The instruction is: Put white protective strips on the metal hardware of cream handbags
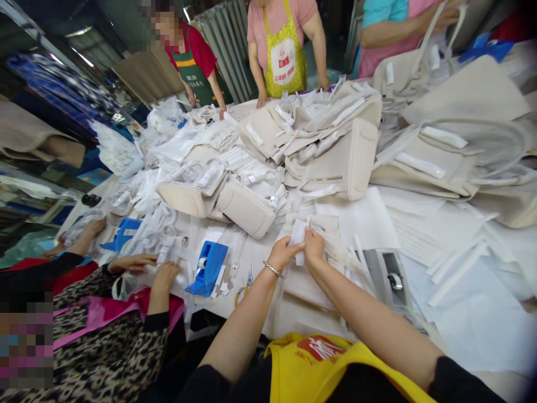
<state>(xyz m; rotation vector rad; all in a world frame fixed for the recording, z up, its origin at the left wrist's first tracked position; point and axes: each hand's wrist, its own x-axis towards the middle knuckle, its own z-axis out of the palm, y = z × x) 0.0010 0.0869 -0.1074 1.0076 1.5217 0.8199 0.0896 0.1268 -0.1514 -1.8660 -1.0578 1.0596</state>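
My left hand [285, 254], with a bracelet at the wrist, pinches a white wrapping sheet [298, 232] from the left. Close beside it, my right hand [314, 246] has its fingers curled on the same sheet. Both hands are over a cream handbag [308, 288] lying flat in front of me. Part of the bag is hidden by my hands and arms, so I cannot tell whether the sheet is around a handle. Clear plastic [348, 254] trails to the right of the bag.
A grey tape dispenser [388, 277] stands to my right. A blue tape dispenser [208, 268] and yellow-handled snippers [243, 288] are on the left. Cream bags [361, 157] pile up ahead. White paper sheets [474, 313] spread rightward. Co-workers stand around the table; one's hands [161, 274] work at my left.
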